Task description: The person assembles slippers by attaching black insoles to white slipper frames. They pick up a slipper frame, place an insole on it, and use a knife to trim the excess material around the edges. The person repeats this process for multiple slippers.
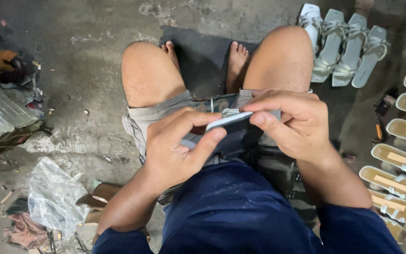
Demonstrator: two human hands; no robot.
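Grey-blue sole piece [231,123] sits between both yr hands, over yr lap. Yr left hand [177,146] curls round its near end, thumb pressed on the edge, fingers wrapped under. Yr right hand [297,124] pinches the far end, thumb and forefinger closed on the rim w/ a thin pale strap [229,112] just above it. Beyond yr right hand, four white strappy sandals [344,47] lie side by side on the concrete floor [85,56]. Right of that hand, a row of tan insoles [400,160] runs along the edge. Left of yr left hand, crumpled clear plastic bags [55,195] and scraps.
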